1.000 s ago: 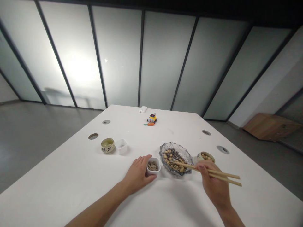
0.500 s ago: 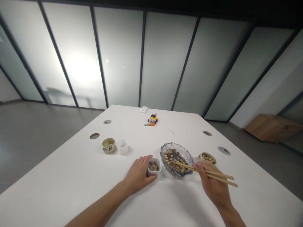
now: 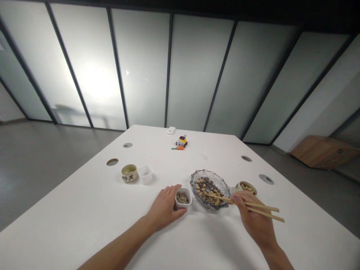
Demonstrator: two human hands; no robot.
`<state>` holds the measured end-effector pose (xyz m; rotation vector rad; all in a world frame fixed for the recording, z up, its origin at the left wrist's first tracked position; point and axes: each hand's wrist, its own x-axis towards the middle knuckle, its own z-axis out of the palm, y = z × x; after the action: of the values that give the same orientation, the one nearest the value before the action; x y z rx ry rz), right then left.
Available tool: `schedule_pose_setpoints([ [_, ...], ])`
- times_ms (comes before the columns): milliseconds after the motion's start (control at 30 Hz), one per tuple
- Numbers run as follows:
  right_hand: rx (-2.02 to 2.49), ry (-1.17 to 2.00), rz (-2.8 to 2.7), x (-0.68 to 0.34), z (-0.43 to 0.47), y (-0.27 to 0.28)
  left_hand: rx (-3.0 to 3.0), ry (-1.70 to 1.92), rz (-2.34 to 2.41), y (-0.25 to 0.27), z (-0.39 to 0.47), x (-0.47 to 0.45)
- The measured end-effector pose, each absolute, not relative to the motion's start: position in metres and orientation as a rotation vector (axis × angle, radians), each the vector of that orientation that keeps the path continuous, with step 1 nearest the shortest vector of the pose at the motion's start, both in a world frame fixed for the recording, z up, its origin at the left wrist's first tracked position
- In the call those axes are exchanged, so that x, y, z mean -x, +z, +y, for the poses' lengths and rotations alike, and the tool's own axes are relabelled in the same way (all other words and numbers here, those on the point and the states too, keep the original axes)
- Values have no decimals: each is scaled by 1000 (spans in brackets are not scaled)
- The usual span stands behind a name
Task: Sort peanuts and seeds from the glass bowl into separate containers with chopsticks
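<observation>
My left hand (image 3: 166,205) is wrapped around the left side of a small white square cup (image 3: 183,206), steadying it on the table. Greyish-brown seeds (image 3: 182,198), perhaps sunflower seeds, lie inside. In my right hand (image 3: 254,215) is a pair of wooden chopsticks (image 3: 264,207), their tips down among the mix in a clear glass bowl (image 3: 225,183). That bowl holds dark beans (image 3: 206,182), pale nuts and striped seeds. Whether the tips pinch a seed is too small to tell. Just behind my right hand sits a small ceramic bowl (image 3: 238,186) of pale nuts, partly hidden.
To the left, a ceramic bowl with dark characters (image 3: 129,177) touches or nearly touches a white square cup (image 3: 145,176). Farther back are a toy carrot (image 3: 178,148), a yellow toy car (image 3: 182,141) and a white box-like device (image 3: 171,130). Round holes (image 3: 112,162) pierce the white tabletop (image 3: 92,210).
The rear ends of the chopsticks have shifted slightly to the right and spread a little, while their tips stay in the glass bowl. My left hand and the cup have not moved.
</observation>
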<state>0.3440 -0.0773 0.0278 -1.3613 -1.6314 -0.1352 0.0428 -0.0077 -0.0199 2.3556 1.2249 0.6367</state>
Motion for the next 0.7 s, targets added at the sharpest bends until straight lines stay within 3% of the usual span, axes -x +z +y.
schedule_pose_setpoints([
  [700, 1357, -114, -1410, -349, -76, 21, -2349, 637, 1228, -19, -9, -43],
])
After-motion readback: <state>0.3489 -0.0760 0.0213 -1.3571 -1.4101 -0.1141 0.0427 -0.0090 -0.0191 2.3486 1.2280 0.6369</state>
